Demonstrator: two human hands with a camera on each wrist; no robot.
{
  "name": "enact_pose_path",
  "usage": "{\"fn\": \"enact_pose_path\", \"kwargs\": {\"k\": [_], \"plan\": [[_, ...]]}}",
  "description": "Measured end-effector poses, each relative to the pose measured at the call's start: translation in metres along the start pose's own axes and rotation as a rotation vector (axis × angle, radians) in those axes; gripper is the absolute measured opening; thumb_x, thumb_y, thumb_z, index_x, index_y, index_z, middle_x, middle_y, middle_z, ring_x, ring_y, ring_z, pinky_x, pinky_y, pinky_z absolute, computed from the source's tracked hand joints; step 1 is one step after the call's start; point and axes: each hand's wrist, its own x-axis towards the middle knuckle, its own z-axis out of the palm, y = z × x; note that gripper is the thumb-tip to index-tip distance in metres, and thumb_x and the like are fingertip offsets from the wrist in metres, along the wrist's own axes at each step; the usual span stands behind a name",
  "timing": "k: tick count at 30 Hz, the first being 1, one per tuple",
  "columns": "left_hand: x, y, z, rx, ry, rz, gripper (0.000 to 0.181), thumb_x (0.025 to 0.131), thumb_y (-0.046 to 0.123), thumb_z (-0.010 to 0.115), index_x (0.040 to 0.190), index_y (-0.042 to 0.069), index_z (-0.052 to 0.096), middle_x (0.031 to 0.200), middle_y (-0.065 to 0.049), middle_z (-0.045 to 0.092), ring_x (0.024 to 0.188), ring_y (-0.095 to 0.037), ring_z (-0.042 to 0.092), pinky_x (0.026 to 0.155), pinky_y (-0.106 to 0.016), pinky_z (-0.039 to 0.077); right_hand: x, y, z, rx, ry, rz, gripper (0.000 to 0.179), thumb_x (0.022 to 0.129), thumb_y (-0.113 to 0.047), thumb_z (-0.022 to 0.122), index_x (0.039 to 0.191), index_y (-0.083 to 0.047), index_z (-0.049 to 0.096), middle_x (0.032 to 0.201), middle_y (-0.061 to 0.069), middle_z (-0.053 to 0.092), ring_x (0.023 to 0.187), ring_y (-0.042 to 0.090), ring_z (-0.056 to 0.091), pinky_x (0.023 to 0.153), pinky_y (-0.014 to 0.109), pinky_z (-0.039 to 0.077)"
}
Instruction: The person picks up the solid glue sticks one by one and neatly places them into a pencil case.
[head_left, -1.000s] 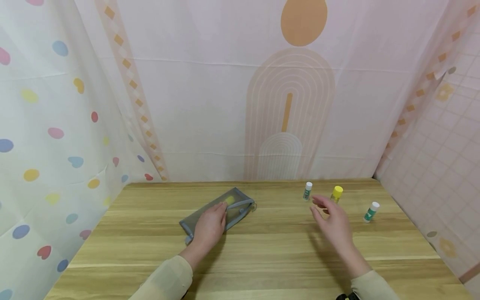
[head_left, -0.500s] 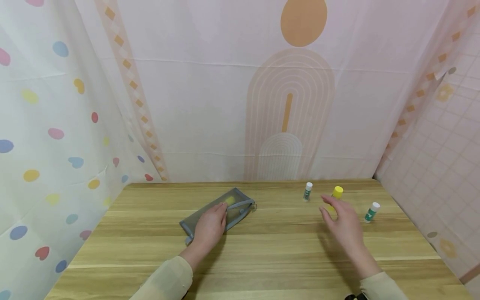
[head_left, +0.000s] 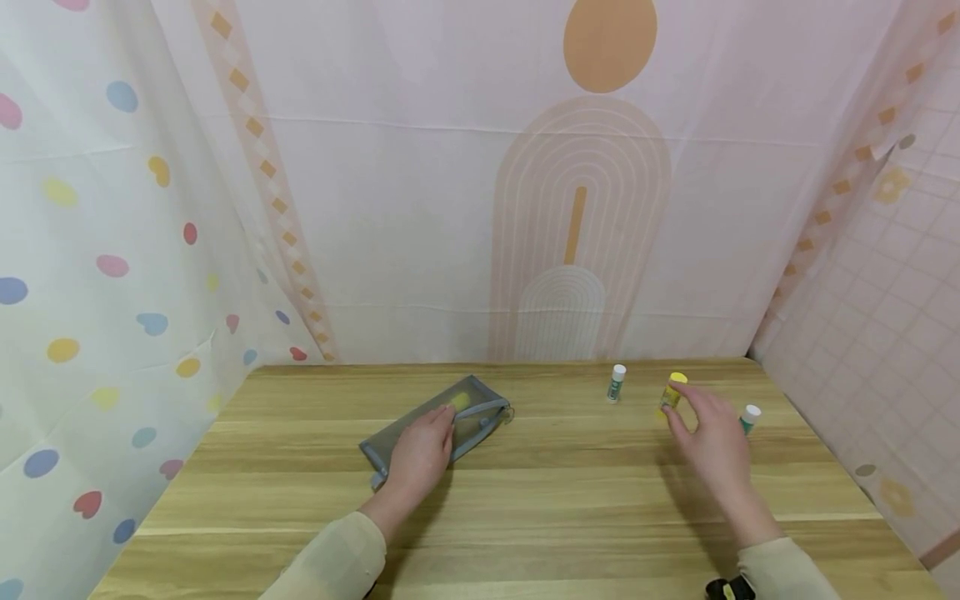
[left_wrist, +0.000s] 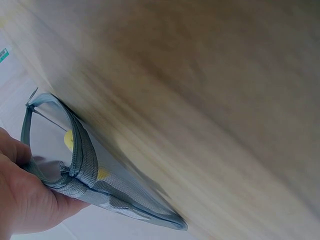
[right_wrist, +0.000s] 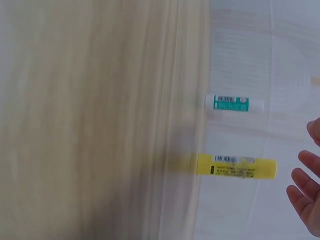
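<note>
My left hand [head_left: 420, 452] grips the rim of a grey mesh zip pouch [head_left: 390, 439] lying on the table. In the left wrist view the mouth of the pouch [left_wrist: 90, 155] gapes, and a yellow thing [left_wrist: 68, 140] shows inside it. Upright toward the back right stands a yellow glue stick [head_left: 670, 397]. My right hand [head_left: 716, 433] is beside it, thumb and fingers spread at its near side. The right wrist view has the fingertips [right_wrist: 296, 174] apart from the yellow stick's cap end.
A small white-capped glue stick [head_left: 616, 385] with a green label stands left of the yellow one. Another white-capped stick [head_left: 749, 417] is partly hidden behind my right hand. Patterned curtains [head_left: 405, 208] rise behind the wooden table [head_left: 540, 517] and at both sides.
My right hand has moved rightward past the small white-capped stick to the yellow glue stick, now partly covering the rightmost stick. My left hand and the pouch have stayed in place.
</note>
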Motion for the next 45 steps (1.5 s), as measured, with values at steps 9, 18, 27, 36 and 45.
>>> {"fn": "enact_pose_path", "kwargs": {"k": [9, 18, 27, 36, 45], "plan": [[0.0, -0.001, 0.001, -0.002, -0.017, -0.015, 0.032, 0.094, 0.005, 0.065, 0.125, -0.003, 0.065, 0.122, -0.021, 0.065, 0.109, -0.037, 0.064, 0.089, -0.051, 0.055, 0.002, 0.01, 0.0, 0.015, -0.055, 0.095, 0.045, 0.084, -0.004, 0.076, 0.126, 0.004, 0.059, 0.114, 0.031, 0.061, 0.108, 0.05, 0.054, 0.091, 0.063, 0.043], [0.0, -0.001, 0.001, 0.004, -0.01, -0.017, 0.031, 0.094, 0.005, 0.065, 0.124, -0.003, 0.066, 0.121, -0.02, 0.066, 0.108, -0.037, 0.065, 0.087, -0.052, 0.055, 0.005, 0.016, 0.006, 0.114, -0.146, 0.274, 0.055, 0.092, -0.009, 0.069, 0.138, 0.009, 0.046, 0.133, 0.035, 0.05, 0.118, 0.052, 0.049, 0.092, 0.066, 0.044], [-0.001, 0.0, 0.002, -0.001, 0.005, -0.005, 0.031, 0.093, 0.005, 0.065, 0.123, -0.003, 0.066, 0.121, -0.02, 0.066, 0.107, -0.037, 0.065, 0.087, -0.052, 0.055, 0.01, 0.021, 0.008, 0.29, -0.229, 0.489, 0.063, 0.097, -0.015, 0.063, 0.145, 0.011, 0.033, 0.142, 0.035, 0.041, 0.129, 0.05, 0.043, 0.103, 0.059, 0.042], [0.0, 0.001, 0.001, -0.002, 0.001, -0.009, 0.031, 0.094, 0.006, 0.065, 0.123, -0.003, 0.066, 0.121, -0.02, 0.066, 0.107, -0.037, 0.065, 0.087, -0.052, 0.055, 0.013, 0.024, 0.014, 0.406, -0.263, 0.63, 0.063, 0.1, -0.015, 0.058, 0.148, 0.01, 0.027, 0.144, 0.035, 0.039, 0.133, 0.047, 0.04, 0.109, 0.054, 0.038], [0.0, 0.002, -0.001, -0.005, 0.001, -0.014, 0.031, 0.094, 0.005, 0.065, 0.124, -0.003, 0.066, 0.121, -0.02, 0.066, 0.107, -0.037, 0.065, 0.087, -0.05, 0.055, 0.018, 0.027, 0.02, 0.433, -0.243, 0.688, 0.061, 0.1, -0.016, 0.057, 0.148, 0.009, 0.029, 0.143, 0.033, 0.041, 0.132, 0.046, 0.041, 0.109, 0.052, 0.039]]}}
